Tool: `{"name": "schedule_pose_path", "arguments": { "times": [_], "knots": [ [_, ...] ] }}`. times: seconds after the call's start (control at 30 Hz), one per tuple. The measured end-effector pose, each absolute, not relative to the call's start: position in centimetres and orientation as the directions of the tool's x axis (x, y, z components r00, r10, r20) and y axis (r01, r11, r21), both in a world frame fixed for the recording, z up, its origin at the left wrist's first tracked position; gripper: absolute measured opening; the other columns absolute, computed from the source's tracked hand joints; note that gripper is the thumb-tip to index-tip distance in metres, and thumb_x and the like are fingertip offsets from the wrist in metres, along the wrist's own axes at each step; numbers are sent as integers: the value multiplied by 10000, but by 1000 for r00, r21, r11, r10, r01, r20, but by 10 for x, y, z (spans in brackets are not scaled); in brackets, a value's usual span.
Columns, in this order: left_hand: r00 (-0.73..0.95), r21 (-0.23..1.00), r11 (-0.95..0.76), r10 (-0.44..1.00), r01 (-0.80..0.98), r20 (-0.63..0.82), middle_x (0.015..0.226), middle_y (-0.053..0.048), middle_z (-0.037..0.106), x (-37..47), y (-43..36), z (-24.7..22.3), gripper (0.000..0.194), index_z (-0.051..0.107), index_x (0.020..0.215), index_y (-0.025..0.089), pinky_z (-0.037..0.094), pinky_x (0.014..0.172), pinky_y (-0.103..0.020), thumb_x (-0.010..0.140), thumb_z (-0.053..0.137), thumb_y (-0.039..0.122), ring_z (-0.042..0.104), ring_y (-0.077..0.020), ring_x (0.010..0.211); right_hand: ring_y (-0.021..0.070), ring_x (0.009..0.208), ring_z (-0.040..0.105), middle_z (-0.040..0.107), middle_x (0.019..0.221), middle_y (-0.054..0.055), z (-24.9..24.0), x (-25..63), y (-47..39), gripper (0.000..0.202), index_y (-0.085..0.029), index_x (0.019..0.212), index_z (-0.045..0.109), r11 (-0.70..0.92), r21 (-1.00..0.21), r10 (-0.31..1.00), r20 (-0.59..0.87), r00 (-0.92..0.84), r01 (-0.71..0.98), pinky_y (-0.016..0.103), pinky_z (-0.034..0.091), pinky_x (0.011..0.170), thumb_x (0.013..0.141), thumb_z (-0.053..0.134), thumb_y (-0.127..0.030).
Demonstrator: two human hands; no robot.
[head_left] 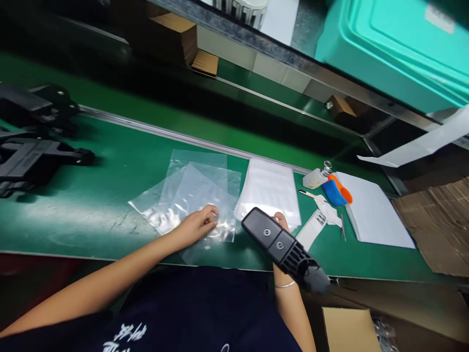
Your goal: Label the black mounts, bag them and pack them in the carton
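Note:
My left hand (201, 224) lies over several loose clear plastic bags (183, 188), its fingers loosely curled and the thumb tip apart from the forefinger. Nothing shows between them. A long black plastic part (269, 237) with two screw heads and a ribbed, rounded end slants in front of my right forearm. My right hand (281, 220) is closed on it from beneath, mostly hidden behind the part. Just beyond that hand sits a stack of whitish translucent bags (273, 188). A white printed strip (311, 229) lies to its right.
More black parts (32, 142) lie at the left. On the right are a small bottle (317, 177), a blue and orange cup-like item (337, 190), tweezers (343, 227) and white sheets (377, 210). A metal-edged shelf (278, 49) holding teal bins (395, 49) overhangs the green bench.

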State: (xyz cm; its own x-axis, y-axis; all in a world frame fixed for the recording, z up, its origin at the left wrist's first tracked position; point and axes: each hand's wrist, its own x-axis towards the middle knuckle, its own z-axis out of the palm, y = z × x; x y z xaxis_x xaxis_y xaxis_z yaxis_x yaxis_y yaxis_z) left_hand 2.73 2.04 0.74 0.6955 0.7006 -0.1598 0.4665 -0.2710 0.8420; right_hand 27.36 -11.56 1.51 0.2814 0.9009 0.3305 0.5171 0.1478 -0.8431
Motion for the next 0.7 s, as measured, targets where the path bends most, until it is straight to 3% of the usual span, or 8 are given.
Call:
{"name": "schedule_pose_path", "arguments": {
  "times": [0.07,0.13,0.23,0.33,0.43,0.57,0.7],
  "knots": [
    [744,929,-146,646,341,-172,618,72,492,32,19,9,194,420,1000,228,407,592,-255,836,428,331,526,-148,583,242,766,702,716,923,78,22,270,-114,483,-239,1222,493,179,-890,940,281,195,420,379,572,649,853,593,-534],
    [703,943,-107,693,316,-157,601,85,446,33,21,13,165,399,1000,226,384,569,-245,849,397,292,479,-135,548,252,863,705,720,987,90,27,265,-111,496,-241,1185,492,150,-927,973,200,116,344,379,573,714,815,657,-527],
    [635,878,-252,769,406,-73,616,76,442,28,23,25,170,413,1026,218,381,596,-252,863,375,247,481,-140,567,256,944,685,709,1041,72,32,253,-105,425,-253,1127,539,27,-873,988,98,121,486,402,551,806,784,726,-420],
    [698,752,-429,714,500,-56,665,46,510,23,21,41,206,447,1071,214,382,626,-268,875,387,234,542,-165,618,275,954,660,693,1046,88,32,240,-98,344,-231,1081,589,66,-702,973,201,109,709,454,525,846,794,715,-375],
    [757,667,-517,645,537,-109,701,24,560,16,20,53,239,464,1109,215,384,624,-275,884,385,226,586,-192,649,275,958,647,682,1049,104,31,232,-93,294,-215,1069,590,131,-621,937,332,108,773,460,516,847,833,674,-369],
    [778,702,-498,616,509,-127,740,25,597,14,27,62,282,443,1166,211,411,631,-264,890,391,223,601,-185,670,269,964,633,667,1038,102,30,221,-89,263,-203,1068,570,37,-578,849,449,280,815,446,503,828,875,626,-373],
    [746,663,-535,664,523,-52,814,-9,626,30,38,70,272,451,1177,201,438,686,-285,912,395,222,632,-205,749,279,1014,614,654,1124,124,30,206,-86,212,-205,1066,577,142,-476,831,533,157,868,461,469,866,905,602,-341]
  ]
}}
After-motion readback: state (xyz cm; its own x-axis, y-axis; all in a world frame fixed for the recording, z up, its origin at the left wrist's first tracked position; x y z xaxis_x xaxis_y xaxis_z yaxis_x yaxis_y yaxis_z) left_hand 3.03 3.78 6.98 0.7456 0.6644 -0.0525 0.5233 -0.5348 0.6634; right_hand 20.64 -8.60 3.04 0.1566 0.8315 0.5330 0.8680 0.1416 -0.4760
